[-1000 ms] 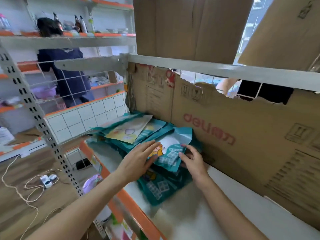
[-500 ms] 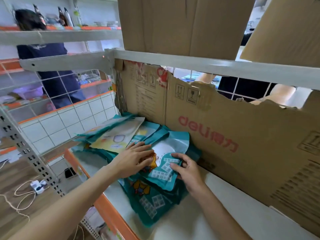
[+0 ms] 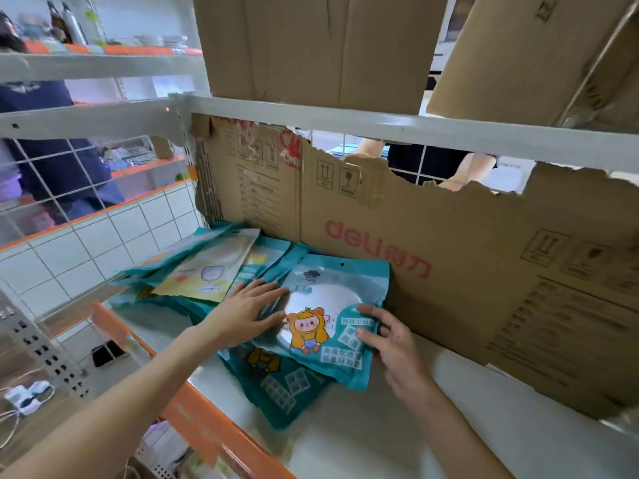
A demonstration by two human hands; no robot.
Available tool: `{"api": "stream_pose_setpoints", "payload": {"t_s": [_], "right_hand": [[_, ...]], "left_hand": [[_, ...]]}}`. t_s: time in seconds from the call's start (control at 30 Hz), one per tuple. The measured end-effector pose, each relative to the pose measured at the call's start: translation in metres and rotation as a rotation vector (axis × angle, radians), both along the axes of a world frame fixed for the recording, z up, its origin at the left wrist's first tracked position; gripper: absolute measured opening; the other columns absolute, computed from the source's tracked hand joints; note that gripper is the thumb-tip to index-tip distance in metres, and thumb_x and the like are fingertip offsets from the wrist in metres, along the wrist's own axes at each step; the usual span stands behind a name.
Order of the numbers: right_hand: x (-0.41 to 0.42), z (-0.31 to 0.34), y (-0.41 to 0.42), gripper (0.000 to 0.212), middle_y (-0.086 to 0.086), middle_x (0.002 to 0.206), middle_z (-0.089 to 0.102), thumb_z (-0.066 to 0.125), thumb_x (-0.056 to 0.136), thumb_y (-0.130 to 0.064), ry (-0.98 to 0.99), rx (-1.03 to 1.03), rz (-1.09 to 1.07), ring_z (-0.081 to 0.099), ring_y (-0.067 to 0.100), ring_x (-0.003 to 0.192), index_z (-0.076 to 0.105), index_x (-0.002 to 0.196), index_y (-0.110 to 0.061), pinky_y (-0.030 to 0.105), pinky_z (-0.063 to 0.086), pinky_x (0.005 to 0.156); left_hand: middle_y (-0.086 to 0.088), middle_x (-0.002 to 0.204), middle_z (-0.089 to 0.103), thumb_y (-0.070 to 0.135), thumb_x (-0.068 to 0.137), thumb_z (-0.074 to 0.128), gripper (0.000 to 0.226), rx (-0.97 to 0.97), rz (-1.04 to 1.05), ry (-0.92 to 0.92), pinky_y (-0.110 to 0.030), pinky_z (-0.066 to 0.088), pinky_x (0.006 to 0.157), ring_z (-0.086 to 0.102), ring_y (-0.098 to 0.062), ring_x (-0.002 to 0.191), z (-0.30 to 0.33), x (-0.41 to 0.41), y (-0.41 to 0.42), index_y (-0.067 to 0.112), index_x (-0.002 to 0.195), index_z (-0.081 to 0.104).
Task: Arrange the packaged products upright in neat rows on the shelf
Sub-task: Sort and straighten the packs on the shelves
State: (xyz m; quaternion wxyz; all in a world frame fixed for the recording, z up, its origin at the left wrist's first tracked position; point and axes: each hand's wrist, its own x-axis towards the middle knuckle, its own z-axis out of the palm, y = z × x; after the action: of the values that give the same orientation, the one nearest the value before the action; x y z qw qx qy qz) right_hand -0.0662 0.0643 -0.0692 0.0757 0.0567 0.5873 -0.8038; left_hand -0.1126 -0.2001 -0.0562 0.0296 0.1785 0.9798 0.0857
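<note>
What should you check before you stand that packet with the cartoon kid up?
1. Left hand flat on the packet: ok.
2. Right hand on its right edge: ok, though grip under it cannot tell.
3. Packet upright: not ok, it lies tilted on the pile.
4. Other packets in neat rows: not ok, they lie flat and fanned out.
5. Bare shelf to the right for a row: ok.
6. Cardboard behind to lean against: ok.
</note>
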Motion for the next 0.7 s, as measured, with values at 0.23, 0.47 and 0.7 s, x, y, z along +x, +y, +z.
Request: {"api": "stream_pose_setpoints", "payload": {"t_s": [0.23,0.47,0.7], "right_hand": [[0.043,0.007,0.03,0.035,0.009,0.106,0.063,0.056,0.083,0.012,0.087,-0.008,-0.053,0.063,0.023,0.095,0.064,0.102,-0.015,0.032,0.058,0.072],[0.101,0.014,0.049,0.036,0.008,0.111,0.063,0.056,0.082,0.011,0.217,0.019,-0.113,0.061,0.023,0.101,0.064,0.106,-0.015,0.036,0.057,0.08],[0.182,0.01,0.07,0.029,0.001,0.106,0.064,0.06,0.083,0.008,0.271,0.287,-0.273,0.067,0.004,0.083,0.063,0.107,-0.007,0.023,0.057,0.064]], "left_hand": [[0.004,0.127,0.058,0.026,0.089,0.06,0.048,0.582,0.01,0.058,-0.029,0.045,0.095,0.056,-0.014,0.114,-0.002,0.042,0.033,0.04,0.132,0.043],[-0.008,0.102,0.066,0.01,0.083,0.063,0.044,1.071,-0.025,-0.092,-0.028,0.057,0.07,0.067,-0.012,0.088,0.012,0.102,0.063,0.029,0.122,0.053],[-0.011,0.099,0.065,-0.003,0.08,0.063,0.052,1.16,-0.04,-0.215,-0.031,0.058,0.067,0.068,-0.021,0.085,0.002,0.169,0.086,0.032,0.118,0.054]]}}
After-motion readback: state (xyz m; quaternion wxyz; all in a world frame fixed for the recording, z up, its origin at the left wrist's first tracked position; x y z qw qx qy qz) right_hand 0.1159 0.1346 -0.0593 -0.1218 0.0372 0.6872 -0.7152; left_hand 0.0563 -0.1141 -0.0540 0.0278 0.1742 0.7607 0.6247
